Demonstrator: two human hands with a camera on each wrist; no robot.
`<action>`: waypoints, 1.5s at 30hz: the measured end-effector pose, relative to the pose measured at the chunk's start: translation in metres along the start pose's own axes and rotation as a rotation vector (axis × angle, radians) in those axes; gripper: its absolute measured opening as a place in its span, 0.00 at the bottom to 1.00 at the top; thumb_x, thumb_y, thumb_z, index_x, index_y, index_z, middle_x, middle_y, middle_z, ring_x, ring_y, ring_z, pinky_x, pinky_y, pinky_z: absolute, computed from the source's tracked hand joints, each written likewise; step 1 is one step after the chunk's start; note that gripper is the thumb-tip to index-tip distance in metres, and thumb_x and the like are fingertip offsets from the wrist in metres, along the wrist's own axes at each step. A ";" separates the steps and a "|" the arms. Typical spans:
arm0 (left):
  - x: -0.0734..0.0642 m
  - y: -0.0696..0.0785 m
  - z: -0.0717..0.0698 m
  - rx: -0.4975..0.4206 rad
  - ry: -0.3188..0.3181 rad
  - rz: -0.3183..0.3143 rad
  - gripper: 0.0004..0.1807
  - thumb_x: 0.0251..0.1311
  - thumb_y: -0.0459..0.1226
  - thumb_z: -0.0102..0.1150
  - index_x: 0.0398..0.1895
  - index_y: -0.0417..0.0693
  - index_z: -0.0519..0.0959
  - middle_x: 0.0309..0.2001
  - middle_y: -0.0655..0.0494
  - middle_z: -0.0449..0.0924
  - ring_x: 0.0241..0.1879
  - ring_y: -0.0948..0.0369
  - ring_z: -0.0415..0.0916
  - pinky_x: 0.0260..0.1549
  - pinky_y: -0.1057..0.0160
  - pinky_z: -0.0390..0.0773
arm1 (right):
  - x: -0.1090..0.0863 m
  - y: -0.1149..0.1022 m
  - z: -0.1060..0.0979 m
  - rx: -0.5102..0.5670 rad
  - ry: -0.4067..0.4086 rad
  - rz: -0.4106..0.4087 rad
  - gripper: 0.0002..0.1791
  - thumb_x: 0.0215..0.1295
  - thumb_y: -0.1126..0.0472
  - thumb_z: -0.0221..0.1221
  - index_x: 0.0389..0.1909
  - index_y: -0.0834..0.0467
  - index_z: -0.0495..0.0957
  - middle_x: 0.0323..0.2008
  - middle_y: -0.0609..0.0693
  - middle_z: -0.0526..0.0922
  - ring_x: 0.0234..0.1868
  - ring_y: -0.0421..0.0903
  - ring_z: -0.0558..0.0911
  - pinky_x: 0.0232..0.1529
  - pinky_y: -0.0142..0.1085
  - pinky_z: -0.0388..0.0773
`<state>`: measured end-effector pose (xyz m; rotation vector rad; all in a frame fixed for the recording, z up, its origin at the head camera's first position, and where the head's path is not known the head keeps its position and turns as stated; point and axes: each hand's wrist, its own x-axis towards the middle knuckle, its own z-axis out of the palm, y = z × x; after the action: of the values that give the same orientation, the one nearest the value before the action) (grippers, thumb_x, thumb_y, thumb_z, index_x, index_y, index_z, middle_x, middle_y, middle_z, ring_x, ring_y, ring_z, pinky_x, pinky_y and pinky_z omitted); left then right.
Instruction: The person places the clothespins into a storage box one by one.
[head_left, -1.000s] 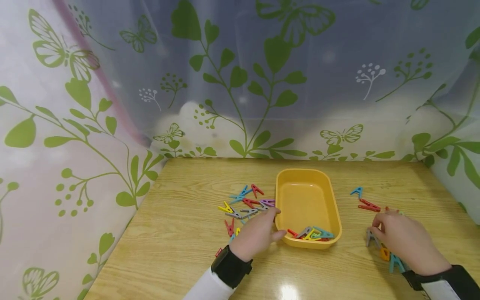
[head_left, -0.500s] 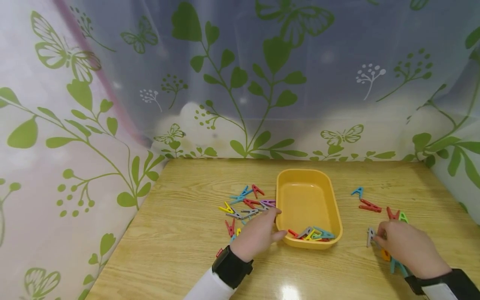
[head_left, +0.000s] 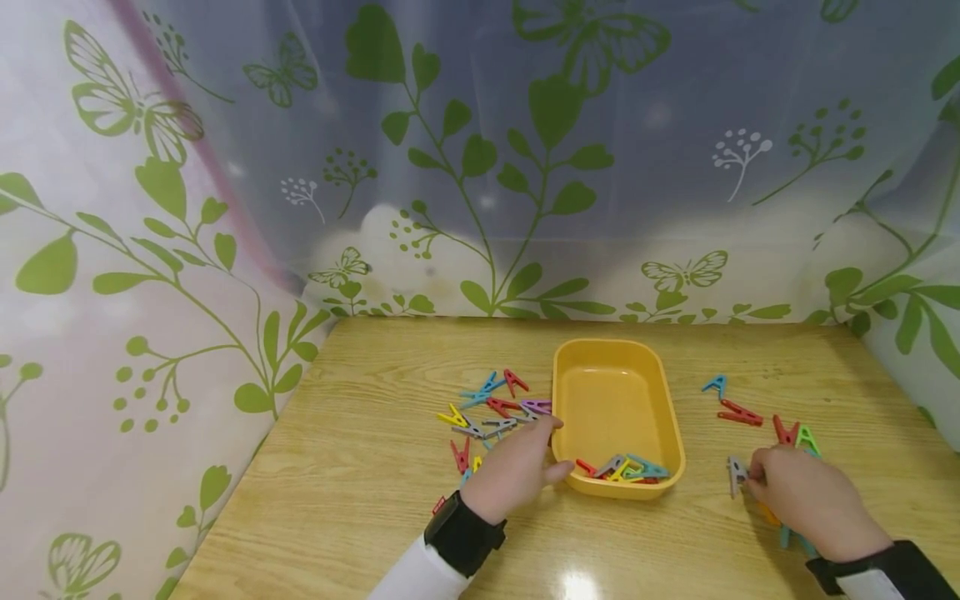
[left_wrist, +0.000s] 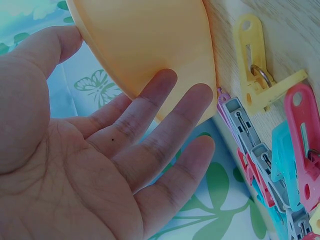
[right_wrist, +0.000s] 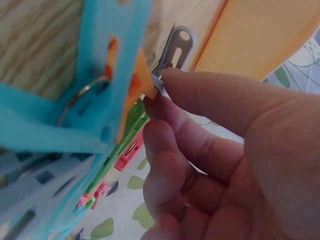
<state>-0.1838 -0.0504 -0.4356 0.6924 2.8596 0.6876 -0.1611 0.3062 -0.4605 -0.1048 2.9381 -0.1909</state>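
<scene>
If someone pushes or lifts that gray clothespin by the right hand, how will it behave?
The gray clothespin is probably light, being slim and cut through with a hole and slot. It looks like hard plastic, so likely stiff rather than floppy. Its splayed legs suggest it would slide, not roll.

A bare left hand and bare right hand are held well apart.
The left fingers are extended and slightly spread, the left thumb held away from them; the white-sleeved left forearm is angled in from below. The right thumb and index fingertip are brought together in a pinch, the other fingers curled inward.
</scene>
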 end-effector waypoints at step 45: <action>0.000 -0.004 0.002 0.011 0.011 0.041 0.32 0.68 0.52 0.64 0.68 0.45 0.72 0.52 0.51 0.85 0.46 0.60 0.84 0.42 0.64 0.82 | 0.011 -0.082 -0.035 0.069 0.378 -0.196 0.06 0.61 0.63 0.68 0.28 0.58 0.82 0.26 0.47 0.77 0.23 0.41 0.71 0.23 0.35 0.69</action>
<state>-0.1854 -0.0528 -0.4390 0.7539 2.8688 0.6835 -0.1747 0.2287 -0.4173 -0.3867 3.2890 -0.3783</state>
